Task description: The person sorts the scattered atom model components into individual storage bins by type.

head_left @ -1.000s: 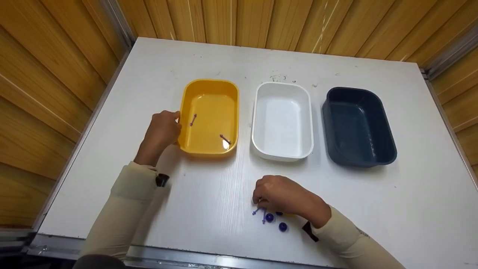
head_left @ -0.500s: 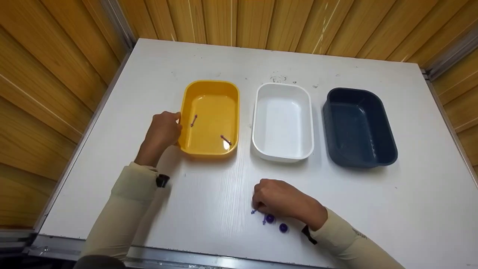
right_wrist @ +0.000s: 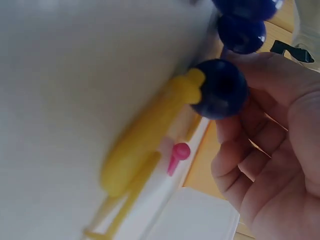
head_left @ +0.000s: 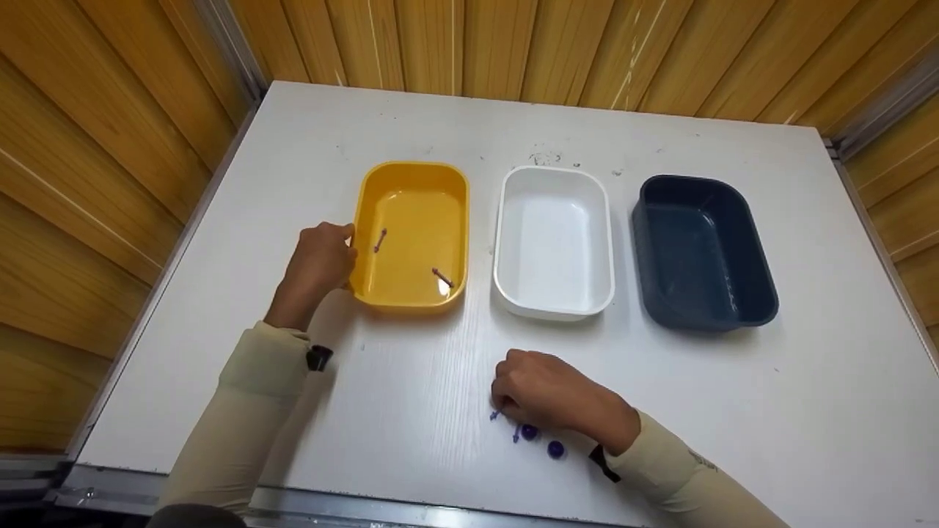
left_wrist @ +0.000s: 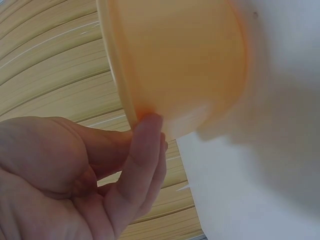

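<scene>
1. the left hand (head_left: 319,257) pinches the near-vertical left side of the yellow tray (head_left: 418,220), thumb and fingers on either side of its rim.
2. the right hand (head_left: 543,392), well apart from the left, is low over the table (head_left: 425,403), in front of the white tray (head_left: 555,242). its wrist view shows a dark blue ball (right_wrist: 220,89) pinched between thumb and fingers.
3. a long yellow piece (right_wrist: 145,135) meets that ball at one end; whether they are joined or only touching i cannot tell.
4. beyond the yellow piece, in the same view, is a small pink peg (right_wrist: 181,151).
5. from the head, two purple balls, one (head_left: 530,432) beside the right hand and another (head_left: 555,449) a little nearer the person, sit on the table.
6. two purple sticks are there too: one (head_left: 496,415) at the right fingertips, the other (head_left: 516,433) beside the first ball.
7. inside the yellow tray lie two more small sticks, one (head_left: 380,240) toward the left wall, one (head_left: 442,277) in the near right corner.
8. right of the white tray stands a dark blue tray (head_left: 697,257).
9. both arms wear pale sleeves (head_left: 257,396); wooden panels (head_left: 491,48) line the back.
</scene>
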Demonstrator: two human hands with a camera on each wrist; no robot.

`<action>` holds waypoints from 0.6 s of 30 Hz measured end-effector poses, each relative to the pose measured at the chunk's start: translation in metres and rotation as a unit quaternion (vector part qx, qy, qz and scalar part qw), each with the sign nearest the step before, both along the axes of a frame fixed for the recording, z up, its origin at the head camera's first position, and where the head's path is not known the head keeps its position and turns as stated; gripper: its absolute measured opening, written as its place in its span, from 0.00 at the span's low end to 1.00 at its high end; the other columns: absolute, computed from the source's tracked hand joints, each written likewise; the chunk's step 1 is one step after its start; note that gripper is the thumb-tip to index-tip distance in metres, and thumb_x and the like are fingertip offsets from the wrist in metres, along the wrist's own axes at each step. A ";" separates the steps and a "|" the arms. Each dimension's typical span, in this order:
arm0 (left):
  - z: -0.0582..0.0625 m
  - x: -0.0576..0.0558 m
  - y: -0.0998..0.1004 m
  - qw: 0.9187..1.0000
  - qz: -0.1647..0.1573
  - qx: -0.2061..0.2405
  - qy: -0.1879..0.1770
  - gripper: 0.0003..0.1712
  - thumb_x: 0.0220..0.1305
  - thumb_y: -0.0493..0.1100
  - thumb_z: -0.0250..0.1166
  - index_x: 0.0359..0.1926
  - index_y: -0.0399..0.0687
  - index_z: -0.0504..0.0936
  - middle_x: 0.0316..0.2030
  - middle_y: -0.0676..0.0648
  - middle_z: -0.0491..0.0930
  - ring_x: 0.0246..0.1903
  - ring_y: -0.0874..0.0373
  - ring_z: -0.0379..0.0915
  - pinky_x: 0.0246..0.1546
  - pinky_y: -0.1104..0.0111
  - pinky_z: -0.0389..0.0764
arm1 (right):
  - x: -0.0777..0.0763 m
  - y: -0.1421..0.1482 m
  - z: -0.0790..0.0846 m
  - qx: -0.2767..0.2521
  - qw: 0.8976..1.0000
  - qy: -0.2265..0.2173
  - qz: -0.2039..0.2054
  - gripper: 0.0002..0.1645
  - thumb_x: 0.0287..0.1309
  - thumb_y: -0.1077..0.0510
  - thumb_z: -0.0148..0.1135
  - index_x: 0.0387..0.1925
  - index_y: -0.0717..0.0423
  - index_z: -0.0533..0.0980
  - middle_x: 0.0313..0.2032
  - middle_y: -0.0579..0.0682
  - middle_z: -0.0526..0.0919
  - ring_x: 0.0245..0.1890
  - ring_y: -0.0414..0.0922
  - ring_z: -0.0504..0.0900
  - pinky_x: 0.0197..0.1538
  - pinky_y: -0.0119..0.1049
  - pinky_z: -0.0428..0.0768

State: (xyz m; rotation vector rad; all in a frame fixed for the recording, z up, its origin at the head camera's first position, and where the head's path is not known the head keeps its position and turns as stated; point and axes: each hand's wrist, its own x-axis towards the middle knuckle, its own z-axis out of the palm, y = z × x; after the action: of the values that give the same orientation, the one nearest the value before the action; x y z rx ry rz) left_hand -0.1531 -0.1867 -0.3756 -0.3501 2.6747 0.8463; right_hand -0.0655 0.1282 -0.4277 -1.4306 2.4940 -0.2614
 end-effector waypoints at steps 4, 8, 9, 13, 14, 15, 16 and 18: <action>0.000 0.001 0.000 1.000 -0.002 0.002 0.007 0.24 0.70 0.37 0.53 0.66 0.44 0.69 0.48 0.39 0.78 0.32 0.51 0.77 0.27 0.71 0.81 | -0.001 0.000 0.005 -0.015 1.000 -0.001 -0.012 0.04 0.50 0.61 0.67 0.26 0.48 0.84 0.25 0.40 0.81 0.29 0.38 0.71 0.32 0.27 0.72; 0.000 0.001 0.000 1.000 0.002 0.005 0.009 0.24 0.70 0.37 0.53 0.65 0.44 0.70 0.47 0.40 0.78 0.31 0.52 0.77 0.26 0.72 0.81 | -0.004 0.000 0.010 -0.026 0.999 -0.012 -0.021 0.05 0.51 0.62 0.67 0.28 0.48 0.84 0.26 0.41 0.82 0.29 0.37 0.73 0.35 0.28 0.75; -0.001 0.001 0.000 1.000 0.002 0.006 0.010 0.23 0.70 0.37 0.53 0.65 0.44 0.71 0.47 0.39 0.78 0.31 0.52 0.77 0.26 0.72 0.81 | -0.004 0.000 0.011 -0.029 0.999 -0.013 -0.022 0.05 0.51 0.62 0.67 0.29 0.48 0.84 0.26 0.41 0.82 0.28 0.37 0.73 0.35 0.28 0.76; -0.002 0.000 -0.001 1.000 -0.008 0.000 0.019 0.24 0.69 0.37 0.54 0.65 0.44 0.71 0.47 0.39 0.78 0.32 0.51 0.78 0.27 0.71 0.82 | -0.007 -0.001 0.012 -0.046 0.999 -0.011 -0.023 0.07 0.51 0.62 0.68 0.32 0.47 0.84 0.29 0.41 0.84 0.28 0.36 0.76 0.37 0.29 0.79; -0.002 0.000 -0.001 1.000 -0.011 -0.002 0.020 0.24 0.69 0.37 0.54 0.65 0.44 0.71 0.48 0.39 0.78 0.32 0.51 0.78 0.27 0.71 0.82 | -0.008 -0.002 0.011 -0.052 0.998 -0.006 -0.020 0.07 0.51 0.62 0.69 0.33 0.47 0.84 0.29 0.41 0.85 0.29 0.36 0.78 0.37 0.29 0.79; -0.003 0.000 -0.001 1.000 -0.016 -0.004 0.021 0.24 0.69 0.37 0.54 0.65 0.44 0.71 0.48 0.39 0.78 0.32 0.51 0.78 0.27 0.71 0.82 | -0.008 -0.002 0.011 -0.058 0.998 0.000 -0.018 0.08 0.51 0.62 0.68 0.33 0.47 0.85 0.29 0.41 0.85 0.29 0.36 0.79 0.38 0.30 0.80; -0.003 0.000 -0.001 1.000 -0.018 -0.006 0.022 0.24 0.69 0.37 0.55 0.65 0.44 0.70 0.48 0.39 0.78 0.32 0.51 0.79 0.28 0.70 0.83 | -0.009 -0.003 0.012 -0.064 0.998 0.004 -0.016 0.07 0.51 0.61 0.68 0.33 0.47 0.85 0.30 0.41 0.86 0.30 0.36 0.80 0.38 0.30 0.80; -0.003 0.000 -0.001 1.000 -0.019 -0.008 0.020 0.25 0.69 0.37 0.55 0.66 0.44 0.69 0.49 0.39 0.78 0.32 0.51 0.78 0.28 0.70 0.83 | -0.011 -0.005 0.013 -0.075 0.997 0.015 -0.012 0.07 0.52 0.61 0.68 0.34 0.47 0.85 0.30 0.41 0.86 0.31 0.36 0.81 0.39 0.30 0.80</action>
State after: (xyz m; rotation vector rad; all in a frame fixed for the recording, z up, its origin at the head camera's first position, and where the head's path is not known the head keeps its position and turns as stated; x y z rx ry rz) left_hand -0.1530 -0.1880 -0.3783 -0.2874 2.7181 0.8296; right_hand -0.0769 0.1230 -0.4146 -1.4717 2.5655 -0.4446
